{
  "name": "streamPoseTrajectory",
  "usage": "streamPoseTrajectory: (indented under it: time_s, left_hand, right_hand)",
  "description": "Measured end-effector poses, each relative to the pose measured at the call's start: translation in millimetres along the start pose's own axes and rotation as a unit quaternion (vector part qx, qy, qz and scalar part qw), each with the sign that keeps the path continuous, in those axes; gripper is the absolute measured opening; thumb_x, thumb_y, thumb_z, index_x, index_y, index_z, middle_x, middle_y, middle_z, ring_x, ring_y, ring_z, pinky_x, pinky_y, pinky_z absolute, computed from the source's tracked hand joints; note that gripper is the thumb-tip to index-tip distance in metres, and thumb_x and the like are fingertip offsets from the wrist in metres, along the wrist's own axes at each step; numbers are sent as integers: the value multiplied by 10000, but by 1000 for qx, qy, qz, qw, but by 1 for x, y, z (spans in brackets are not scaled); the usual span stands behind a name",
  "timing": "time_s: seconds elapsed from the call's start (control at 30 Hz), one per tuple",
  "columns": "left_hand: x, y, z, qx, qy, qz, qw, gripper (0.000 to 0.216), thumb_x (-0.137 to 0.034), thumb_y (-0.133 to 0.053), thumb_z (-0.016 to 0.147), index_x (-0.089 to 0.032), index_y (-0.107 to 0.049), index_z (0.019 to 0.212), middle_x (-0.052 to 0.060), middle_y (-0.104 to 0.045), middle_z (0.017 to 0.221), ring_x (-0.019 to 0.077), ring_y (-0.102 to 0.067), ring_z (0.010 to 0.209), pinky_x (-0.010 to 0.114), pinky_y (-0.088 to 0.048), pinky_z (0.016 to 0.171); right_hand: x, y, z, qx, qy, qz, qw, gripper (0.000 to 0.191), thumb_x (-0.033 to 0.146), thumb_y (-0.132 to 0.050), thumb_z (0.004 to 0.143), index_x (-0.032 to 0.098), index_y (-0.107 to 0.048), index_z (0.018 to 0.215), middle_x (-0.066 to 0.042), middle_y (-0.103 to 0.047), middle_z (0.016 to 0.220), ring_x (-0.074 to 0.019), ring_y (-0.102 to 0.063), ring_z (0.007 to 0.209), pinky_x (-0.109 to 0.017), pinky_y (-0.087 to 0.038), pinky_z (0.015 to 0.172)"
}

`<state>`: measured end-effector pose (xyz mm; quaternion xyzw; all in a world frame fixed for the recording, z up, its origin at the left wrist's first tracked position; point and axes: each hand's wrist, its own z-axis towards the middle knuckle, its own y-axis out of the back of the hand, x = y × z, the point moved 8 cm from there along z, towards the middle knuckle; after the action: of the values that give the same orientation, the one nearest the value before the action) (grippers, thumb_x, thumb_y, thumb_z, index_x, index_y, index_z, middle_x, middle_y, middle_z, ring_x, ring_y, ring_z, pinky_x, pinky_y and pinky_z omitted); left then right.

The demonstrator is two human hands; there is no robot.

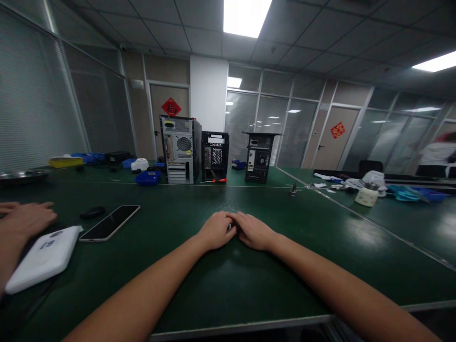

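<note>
My left hand (216, 231) and my right hand (255, 232) meet over the middle of the green table (199, 294). Their fingers are curled and pressed together at the tips, and both hands look closed. A small pale spot shows in the gap between them; whether it is an object or a reflection I cannot tell. Beyond the hands stand several computer cases: a tall grey-and-black one (180, 149), a black one (215, 154) and another black one (258, 159) with a panel jutting out on top. A red-handled screwdriver (217, 180) lies before the middle case.
Another person's hand (26, 221) rests at the left, by a white box (46, 256), a phone (111, 223) and a small black object (93, 212). Blue bins (148, 178) stand farther back. Rightward are a small metal item (292, 190), a cream jar (366, 194) and cloths.
</note>
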<state>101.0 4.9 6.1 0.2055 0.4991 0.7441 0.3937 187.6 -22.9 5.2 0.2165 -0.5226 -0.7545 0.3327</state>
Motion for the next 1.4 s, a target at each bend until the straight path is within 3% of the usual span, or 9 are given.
streamPoseTrajectory:
  time_s: [0.23,0.43,0.6,0.7,1.0,1.1,1.2,1.33,1.4]
  left_hand:
    - [-1,6,2,-27,1,36,999,300,-325,-472,980,-159,-719,943,109,-700,1022,246,-614,983,375,-467,894]
    - [9,8,1,-32,21,34,999,313,-335,-476,985,-178,-739,921,84,-698,993,238,-609,956,373,-457,859]
    - [10,2,2,-24,15,-2,1000,291,-370,-520,976,-221,-769,946,58,-713,1049,246,-606,1002,384,-452,890]
    - [8,-1,2,-23,3,-32,999,251,-338,-546,967,-235,-774,960,49,-718,1043,235,-609,1005,366,-453,897]
    - [7,13,6,-44,-43,-167,984,334,-356,-456,1026,-193,-746,992,58,-735,1049,198,-626,1019,311,-457,935]
    - [15,13,11,-18,-33,-129,991,364,-388,-436,1028,-187,-739,1022,71,-734,1045,209,-628,1007,318,-461,928]
    - [30,7,11,36,-26,-28,999,354,-393,-461,999,-179,-740,965,91,-727,969,227,-636,940,323,-483,840]
    - [51,3,-5,79,-58,110,989,361,-403,-453,973,-180,-704,839,99,-704,824,240,-648,824,346,-482,785]
    - [70,7,-15,88,-12,134,987,414,-418,-393,993,-188,-693,825,91,-698,778,229,-653,755,340,-482,750]
  right_hand:
    - [-3,-2,2,-19,-11,15,1000,697,91,-518,831,182,-292,1484,-149,-535,1256,-272,-536,1155,-454,-464,1000]
    - [-25,9,-5,-68,-102,-4,992,545,80,-514,817,131,-410,1349,-160,-553,1247,-254,-556,1109,-413,-455,974]
    - [-11,12,-2,-38,-63,-16,997,269,252,-623,886,182,-532,1129,-86,-617,1076,-217,-579,926,-359,-454,837]
    - [-4,9,2,-34,-47,-38,998,199,228,-638,892,187,-543,1062,-75,-623,1044,-207,-571,905,-335,-436,803]
    - [-13,29,0,-108,-55,-55,991,111,301,-530,991,205,-583,1007,-61,-630,974,-194,-559,852,-320,-426,777]
    - [-45,45,-4,-149,-96,-40,983,171,337,-478,1011,213,-594,988,-62,-632,982,-192,-574,865,-322,-432,801]
    - [-111,59,-25,-197,-188,-26,962,226,350,-416,1016,211,-585,961,-70,-636,963,-199,-588,857,-324,-439,794]
    - [-219,58,-90,-206,-367,-22,907,272,393,-393,993,205,-582,942,-78,-657,879,-218,-602,804,-327,-433,750]
    - [-263,54,-132,-208,-459,-9,864,288,406,-383,984,210,-591,953,-70,-665,838,-220,-610,781,-320,-431,729]
